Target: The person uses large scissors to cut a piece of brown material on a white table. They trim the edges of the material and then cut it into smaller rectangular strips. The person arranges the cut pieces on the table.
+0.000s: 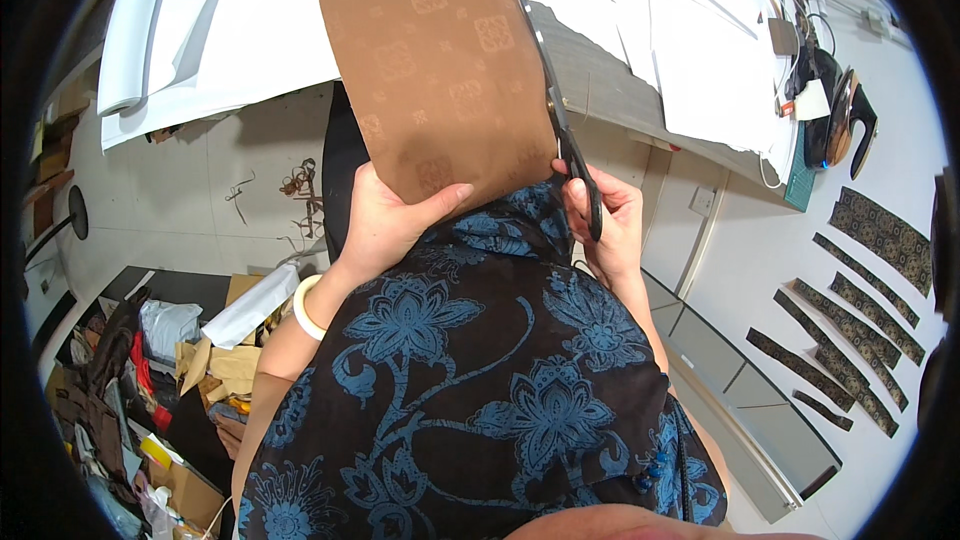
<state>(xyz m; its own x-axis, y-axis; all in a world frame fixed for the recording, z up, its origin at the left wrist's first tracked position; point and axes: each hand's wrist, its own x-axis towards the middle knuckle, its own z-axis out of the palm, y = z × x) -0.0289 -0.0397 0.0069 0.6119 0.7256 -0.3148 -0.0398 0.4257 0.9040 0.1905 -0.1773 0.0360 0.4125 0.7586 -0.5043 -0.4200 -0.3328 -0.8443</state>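
A long brown sheet with a faint repeated motif (430, 60) stretches from the work table toward my body in the head view. My left hand (390, 220) grips its near left corner, thumb lying on top and fingers hidden beneath. My right hand (610, 225) is closed on large black-handled scissors (593, 210), whose long blades point away from me along the sheet's right edge. I cannot tell how far apart the blades are. A white bangle (305, 308) circles my left wrist.
The work table holds a white paper roll (135, 50), white sheets (710, 50) and, at its right, cords and a green cutting mat (798, 185). A pile of scraps and bags (170, 330) lies lower left. Dark patterned strips (875, 235) are on the pale surface at right.
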